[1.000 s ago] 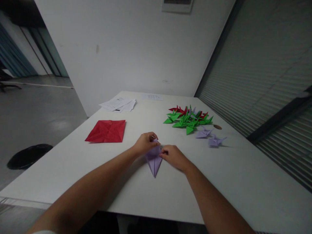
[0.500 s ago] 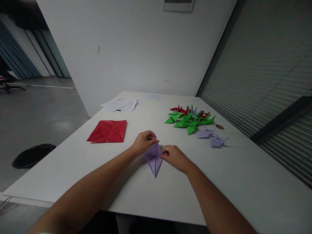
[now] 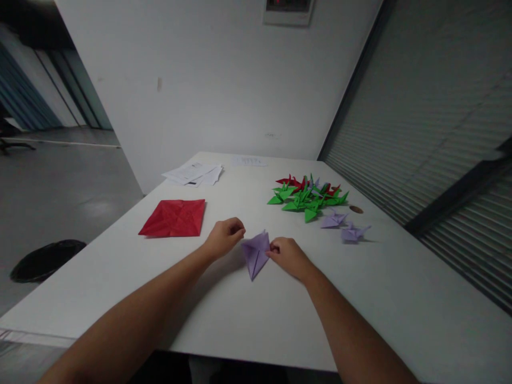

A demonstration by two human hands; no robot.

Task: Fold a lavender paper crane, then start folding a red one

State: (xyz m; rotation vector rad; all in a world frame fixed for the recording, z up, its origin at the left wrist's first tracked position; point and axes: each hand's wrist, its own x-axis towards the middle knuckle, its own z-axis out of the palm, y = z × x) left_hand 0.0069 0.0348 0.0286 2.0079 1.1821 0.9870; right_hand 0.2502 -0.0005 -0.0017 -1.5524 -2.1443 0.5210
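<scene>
and the left hand (image 3: pixel 224 236) is off! half a second ago it pinched the far tip; now it's just beside the purple, kite-shaped folded paper (image 3: pixel 256 256), at ten o'clock, fingers curled, can't tell if pressed together. the right hand (image 3: pixel 288 257) still pinches the paper's three o'clock edge. the paper, on the flat white table (image 3: pixel 240 325) just below mid-view, has turned, near point toward seven.

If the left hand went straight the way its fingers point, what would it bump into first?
Most likely the folded purple paper: the left hand points across a small gap toward it. Depth is unclear, so it might pass above.
</scene>
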